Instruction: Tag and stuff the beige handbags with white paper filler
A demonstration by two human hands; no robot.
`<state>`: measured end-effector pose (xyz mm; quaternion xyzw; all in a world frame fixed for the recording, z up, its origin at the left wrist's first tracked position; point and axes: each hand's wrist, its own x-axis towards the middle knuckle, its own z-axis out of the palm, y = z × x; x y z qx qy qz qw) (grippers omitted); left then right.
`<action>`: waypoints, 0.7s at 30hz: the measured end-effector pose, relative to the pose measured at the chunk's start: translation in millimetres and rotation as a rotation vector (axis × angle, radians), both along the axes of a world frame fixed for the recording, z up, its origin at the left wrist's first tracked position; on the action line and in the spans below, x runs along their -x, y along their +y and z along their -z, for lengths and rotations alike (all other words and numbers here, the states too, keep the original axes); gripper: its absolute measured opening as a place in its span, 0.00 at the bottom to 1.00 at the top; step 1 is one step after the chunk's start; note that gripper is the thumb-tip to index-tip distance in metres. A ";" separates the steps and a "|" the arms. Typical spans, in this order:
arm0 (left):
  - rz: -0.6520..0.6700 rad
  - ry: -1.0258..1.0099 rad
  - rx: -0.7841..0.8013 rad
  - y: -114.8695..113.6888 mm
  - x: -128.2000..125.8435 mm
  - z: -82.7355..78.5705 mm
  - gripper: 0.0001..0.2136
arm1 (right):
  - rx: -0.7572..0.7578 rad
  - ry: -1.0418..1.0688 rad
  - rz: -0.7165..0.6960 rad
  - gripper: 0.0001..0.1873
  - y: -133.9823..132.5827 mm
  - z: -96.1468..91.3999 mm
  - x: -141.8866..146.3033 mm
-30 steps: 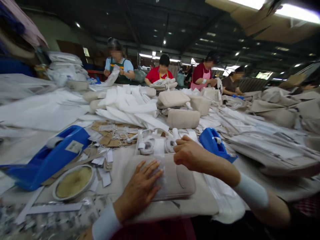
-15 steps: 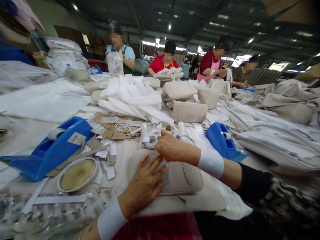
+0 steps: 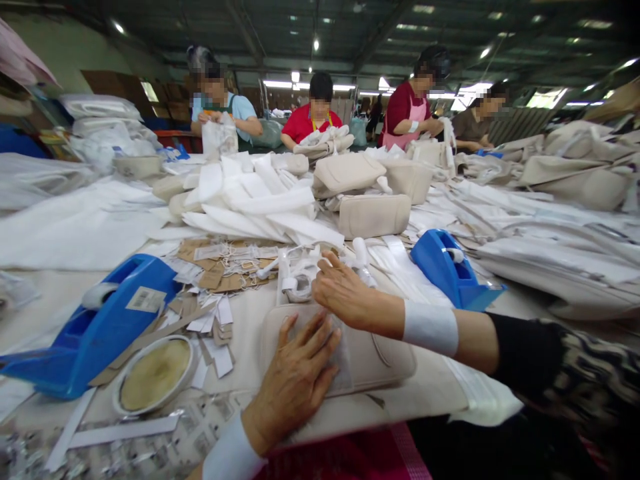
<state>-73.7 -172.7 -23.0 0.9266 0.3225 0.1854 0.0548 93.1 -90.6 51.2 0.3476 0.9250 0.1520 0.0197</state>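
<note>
A flat beige bag lies in front of me on the table. My left hand rests flat on its left part with the fingers spread. My right hand reaches across to the bag's far edge, fingers curled down at the wrapped white strap and metal hardware there. What the right fingers hold is hidden.
A large blue tape dispenser sits at the left, a smaller blue dispenser at the right. A round dish and paper strips lie near my left wrist. Brown tags, white cloth piles and beige bags fill the table. Several people work at the far side.
My right hand moved left from beside the small dispenser to the bag's far edge. The left hand stayed flat on the bag. The view dropped slightly.
</note>
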 end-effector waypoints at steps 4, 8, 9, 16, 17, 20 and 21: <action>0.014 0.022 -0.049 1.2 0.5 0.9 0.24 | 0.077 -0.028 0.039 0.17 34.4 -0.4 -14.8; 0.021 0.058 -0.095 1.9 0.9 0.3 0.24 | 0.145 -0.021 0.121 0.27 69.5 3.7 -20.2; 0.022 0.061 -0.105 1.9 1.0 0.0 0.24 | 0.141 0.022 0.143 0.26 75.1 3.9 -20.4; 0.007 0.009 -0.096 2.4 5.3 -2.2 0.26 | -0.136 0.406 0.481 0.19 41.1 -6.0 -43.0; 0.004 -0.015 -0.078 2.6 6.2 -1.4 0.27 | -0.147 0.497 0.542 0.23 27.3 -1.1 -51.6; -0.021 -0.146 -0.029 4.4 8.3 4.2 0.24 | 0.125 1.079 0.710 0.44 -13.7 28.5 -80.1; -0.065 -0.218 -0.023 6.1 8.9 6.8 0.22 | 0.287 1.206 0.771 0.48 -24.8 40.6 -87.9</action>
